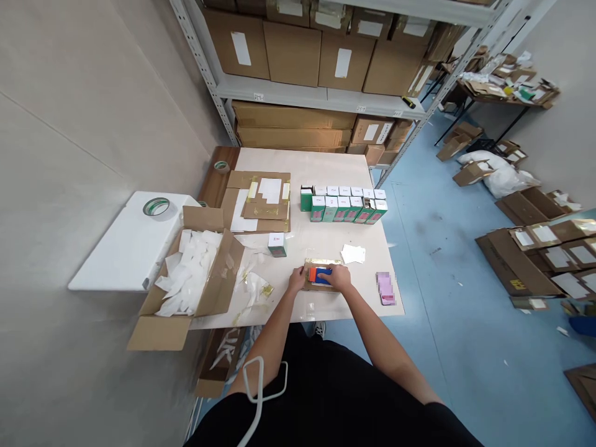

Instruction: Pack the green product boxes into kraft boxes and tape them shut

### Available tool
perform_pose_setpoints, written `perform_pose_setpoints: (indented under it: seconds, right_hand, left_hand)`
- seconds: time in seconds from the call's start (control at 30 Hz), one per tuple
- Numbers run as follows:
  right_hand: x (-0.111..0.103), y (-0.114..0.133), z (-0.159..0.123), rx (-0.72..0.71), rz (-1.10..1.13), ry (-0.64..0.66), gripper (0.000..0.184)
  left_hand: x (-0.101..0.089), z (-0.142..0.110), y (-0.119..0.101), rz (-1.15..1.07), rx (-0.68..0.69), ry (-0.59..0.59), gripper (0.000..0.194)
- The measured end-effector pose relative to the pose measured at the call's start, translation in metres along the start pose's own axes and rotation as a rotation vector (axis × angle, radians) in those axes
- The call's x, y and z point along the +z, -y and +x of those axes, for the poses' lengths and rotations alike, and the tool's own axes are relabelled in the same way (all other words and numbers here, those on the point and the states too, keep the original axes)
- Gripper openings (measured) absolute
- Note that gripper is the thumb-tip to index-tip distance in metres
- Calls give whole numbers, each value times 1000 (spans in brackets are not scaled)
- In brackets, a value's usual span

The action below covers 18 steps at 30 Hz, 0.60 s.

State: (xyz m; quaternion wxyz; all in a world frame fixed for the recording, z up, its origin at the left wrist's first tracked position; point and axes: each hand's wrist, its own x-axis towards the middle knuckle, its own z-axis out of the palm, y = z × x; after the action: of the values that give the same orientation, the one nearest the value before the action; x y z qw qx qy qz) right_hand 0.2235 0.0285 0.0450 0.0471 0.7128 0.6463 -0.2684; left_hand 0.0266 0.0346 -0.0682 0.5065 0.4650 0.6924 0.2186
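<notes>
Near the front edge of the table lies a small brown cardboard box (pixel 308 285), with a strip of shiny tape along its far edge. My left hand (pixel 297 279) is closed at the box's left side, its fingers on the edge. My right hand (pixel 339 277) is wrapped round a blue-and-orange hand tool (pixel 319 275) resting over the top of the box. The tool's exact kind cannot be made out. Just beyond my right hand are some white cards (pixel 352 254). A single green-and-white box (pixel 277 244) stands to the left, past my left hand.
Two rows of green-and-white boxes (pixel 343 210) stand at the back right. Flattened cardboard (pixel 266 211) lies back left. An open carton (pixel 216 273) of white paper juts over the left edge. A pink pixelated item (pixel 386 288) lies right. A loaded shelf (pixel 321 96) stands behind.
</notes>
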Motion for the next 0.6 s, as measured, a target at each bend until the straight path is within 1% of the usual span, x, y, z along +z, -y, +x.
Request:
perform_pose_setpoints:
  seconds: [0.1, 0.3, 0.47, 0.6]
  right_hand:
    - [-6, 4, -4, 25, 2, 11, 56]
    - [-13, 11, -7, 35, 13, 23, 54]
    - [-16, 14, -7, 41, 16, 31, 53]
    - [-18, 14, -7, 33, 20, 39, 53]
  left_hand:
    - [3, -1, -1, 19, 4, 5, 43]
    - [11, -9, 3, 23, 51, -35, 52]
    - [18, -11, 8, 18, 17, -46, 58]
    - [18, -8, 13, -59, 18, -19, 58]
